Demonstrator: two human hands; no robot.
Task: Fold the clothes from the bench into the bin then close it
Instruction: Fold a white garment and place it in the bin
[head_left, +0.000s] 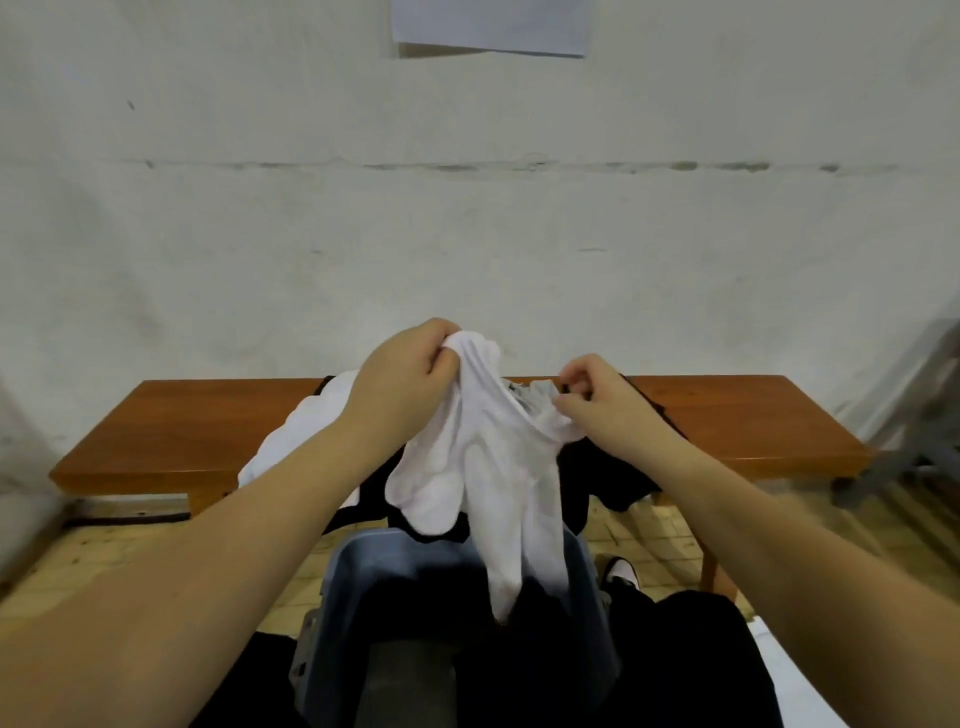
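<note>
White plaster wall (467, 208) fills the upper view, cracked along a horizontal line, with a sheet of paper (491, 26) pinned at the top edge. Below it, a long brown wooden worktop (753, 421) runs left to right against the wall, standing on a tiled floor (130, 551). Heaped on its middle: black clothes (613, 473) spilling over the front edge, and a white cloth (291, 441) lying to the left of them. In front of the worktop, close to the person, a grey-blue bin (415, 566) stands open, dark fabric visible inside. A white garment (498, 467) is held up in the air between worktop and bin, its lower end dangling down over the bin's mouth. Left hand (405, 374) has a tight grip on the garment's top, fingers curled round a bunched fold. Right hand (597, 395) holds a lower, finer grip, thumb and fingertips pinching the garment's edge just to the right. The two hands are near each other but apart. Grey metal frame (930, 431) at far right, blurred. A shoe (618, 571) shows on the floor right of the bin.
</note>
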